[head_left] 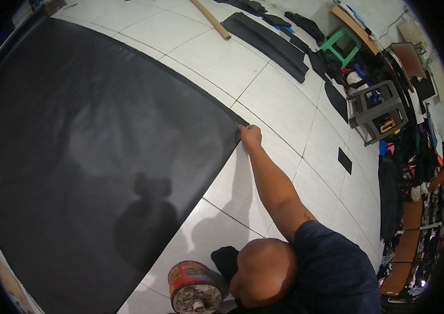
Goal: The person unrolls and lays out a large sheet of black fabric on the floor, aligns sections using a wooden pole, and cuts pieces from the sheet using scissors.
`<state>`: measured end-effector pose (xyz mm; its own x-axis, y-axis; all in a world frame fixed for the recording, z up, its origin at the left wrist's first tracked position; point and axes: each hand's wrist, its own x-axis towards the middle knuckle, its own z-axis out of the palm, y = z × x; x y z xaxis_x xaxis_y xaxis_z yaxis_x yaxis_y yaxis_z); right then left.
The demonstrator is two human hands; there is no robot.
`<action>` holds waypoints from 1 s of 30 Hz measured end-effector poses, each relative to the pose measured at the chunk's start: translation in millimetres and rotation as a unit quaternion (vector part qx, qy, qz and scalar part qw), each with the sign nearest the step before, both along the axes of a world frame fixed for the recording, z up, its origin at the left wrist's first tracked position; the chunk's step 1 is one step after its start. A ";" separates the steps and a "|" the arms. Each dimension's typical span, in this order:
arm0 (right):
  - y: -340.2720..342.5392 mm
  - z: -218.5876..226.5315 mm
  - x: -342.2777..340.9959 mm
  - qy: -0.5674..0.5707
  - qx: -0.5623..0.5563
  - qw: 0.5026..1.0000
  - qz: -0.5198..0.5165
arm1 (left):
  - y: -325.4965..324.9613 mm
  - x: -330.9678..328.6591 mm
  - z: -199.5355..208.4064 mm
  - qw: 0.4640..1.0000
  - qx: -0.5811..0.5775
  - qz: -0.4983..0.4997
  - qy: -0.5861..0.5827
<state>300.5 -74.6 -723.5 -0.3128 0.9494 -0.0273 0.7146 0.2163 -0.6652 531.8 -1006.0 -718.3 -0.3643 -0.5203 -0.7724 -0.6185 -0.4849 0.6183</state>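
Note:
A large black sheet of smooth, leather-like material (101,120) lies spread over the white tiles on the left. My right hand (251,135) reaches out to its right corner, fingers closed in a pinch on the edge there. Between the fingers the sheet's corner is partly hidden. My left hand is outside the view. A worn, red round can (184,272) with a dirty, light-coloured end stands near my bent bare knee (267,269), close to the sheet's near edge. My shadow falls across the sheet and floor.
A cardboard tube (211,20) and black material pieces (266,44) lie at the far side. A small black rectangle (345,160) rests on the tiles. Green (342,46) and grey stools (381,112) stand before piled clutter along the right wall.

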 end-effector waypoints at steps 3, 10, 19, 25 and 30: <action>20.3 -0.7 8.3 0.000 -0.053 0.998 -0.012 | 34.0 -9.6 0.8 1.000 0.001 -0.016 0.004; 25.5 -0.3 3.7 -0.004 -0.106 0.994 0.023 | 34.2 -3.5 1.1 0.997 -0.027 -0.034 0.056; 38.3 6.9 4.3 -0.073 0.000 0.990 0.122 | -7.7 16.4 -22.6 0.965 -0.152 -0.193 0.097; 59.3 -2.3 7.7 -0.021 -0.051 0.991 0.119 | 6.5 7.7 -20.5 0.941 -0.246 -0.212 0.090; 89.7 -13.7 15.5 -0.031 -0.095 0.990 0.100 | 22.7 -1.0 -34.8 0.994 -0.102 -0.021 0.036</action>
